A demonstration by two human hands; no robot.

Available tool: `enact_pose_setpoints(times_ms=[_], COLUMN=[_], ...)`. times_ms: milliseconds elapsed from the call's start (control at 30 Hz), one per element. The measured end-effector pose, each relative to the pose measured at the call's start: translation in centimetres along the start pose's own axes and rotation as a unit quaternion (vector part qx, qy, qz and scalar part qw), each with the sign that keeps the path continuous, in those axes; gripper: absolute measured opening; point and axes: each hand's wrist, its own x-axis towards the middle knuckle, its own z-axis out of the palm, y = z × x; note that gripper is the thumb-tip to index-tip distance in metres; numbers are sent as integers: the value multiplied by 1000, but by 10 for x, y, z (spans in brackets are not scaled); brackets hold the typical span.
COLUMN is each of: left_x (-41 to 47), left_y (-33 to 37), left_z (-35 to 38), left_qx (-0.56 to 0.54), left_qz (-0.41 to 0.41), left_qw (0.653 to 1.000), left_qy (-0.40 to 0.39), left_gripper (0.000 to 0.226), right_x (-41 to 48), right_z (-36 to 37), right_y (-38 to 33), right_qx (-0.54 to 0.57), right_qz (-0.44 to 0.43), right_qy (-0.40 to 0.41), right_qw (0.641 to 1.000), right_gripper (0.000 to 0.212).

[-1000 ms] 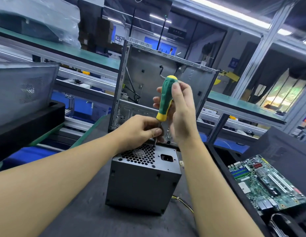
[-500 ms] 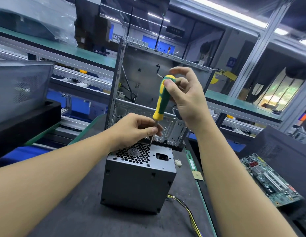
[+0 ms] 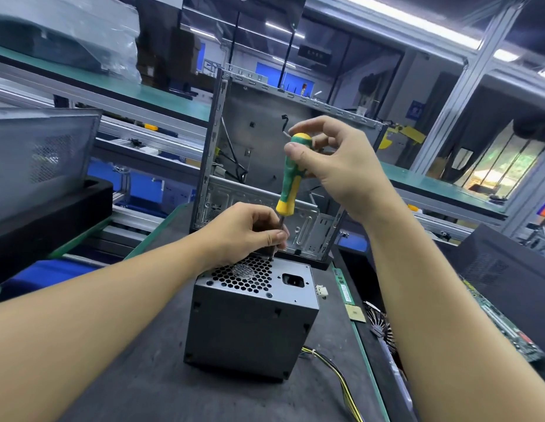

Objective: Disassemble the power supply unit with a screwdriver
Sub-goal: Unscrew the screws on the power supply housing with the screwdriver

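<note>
Far left: a grey mesh panel (image 3: 36,153), well apart from the action.
Left hand: the left hand (image 3: 237,236) sits low over the box, fingers curled, thumb and forefinger pinching the bare steel shank just above the tip to guide it.
Power supply unit: the power supply unit (image 3: 249,327) stands near the middle of the dark, scuffed table (image 3: 128,388), vented face up, with a honeycomb grille, a round fan hub beneath and a power socket alongside.
How it handles: stiff grey sheet metal, boxy, probably heavy enough to stay put under the driver. Take it by the flat side walls, never by the grille or leads, and mind the folded edges.
Behind: a bare metal computer case (image 3: 259,123), open and upright at the table's far edge.
Screwdriver: the screwdriver (image 3: 291,175) has a bulbous green-and-yellow handle that looks rubbery and a slim shank. It leans slightly, tip down at the grille's far edge, and the screw is too small to make out.
Right hand: the right hand (image 3: 335,172) is up top, thumb and fingertips pinching the handle's cap, the other fingers loosely spread. It looks like a twirling grip.
Wires: yellow and black wires (image 3: 338,373) trail from the unit's base toward the near right; soft and easy to snag.
Far right: a green circuit board (image 3: 505,327), beyond the table's right edge.
</note>
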Motion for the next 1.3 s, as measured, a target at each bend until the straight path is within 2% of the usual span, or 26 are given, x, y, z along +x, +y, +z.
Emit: enact_pose_setpoints(times_ms=[267, 400, 500, 567, 667, 733, 900, 967, 1067, 1167, 1300], left_x=[-3, -1, 1, 1, 1, 0, 1, 1, 1, 1, 0], left_y=[0, -1, -1, -1, -2, -2, -1, -1, -2, -3, -3], left_z=[-4, -1, 0, 0, -1, -1, -2, -3, -3, -4, -5], left_qx=[5, 3, -2, 5, 11, 27, 51, 56, 57, 37, 22], left_qz=[21, 3, -5, -6, -3, 4, 20, 20, 19, 26, 25], left_qw=[1000, 1000, 1000, 1000, 1000, 1000, 998, 998, 998, 999, 999], left_qy=[-6, -10, -21, -23, -10, -3, 4, 5, 10, 0, -28], left_gripper=[15, 12, 11, 10, 8, 10, 11, 11, 13, 4, 16], right_x=[-2, -3, -2, -2, -2, -4, -7, -8, -8, -5, -6], right_z=[1, 4, 5, 5, 3, 3, 7, 10, 12, 9, 7], right_y=[-2, -3, -3, -4, -6, -9, -13, -13, -12, -10, -14], right_qx=[-12, -32, -63, -43, -14, 12, -66, -92, -72, -46, -13], right_qz=[16, 8, -15, -15, 11, 33, 9, -9, -17, 16, 35], right_qy=[5, 16, 25, 24, 9, 6, 18, 35, 52, 45, 35], right_qw=[1000, 999, 998, 999, 1000, 999, 998, 995, 996, 998, 999], right_gripper=[26, 14, 17, 15, 30, 28, 10, 17, 12, 21, 18])
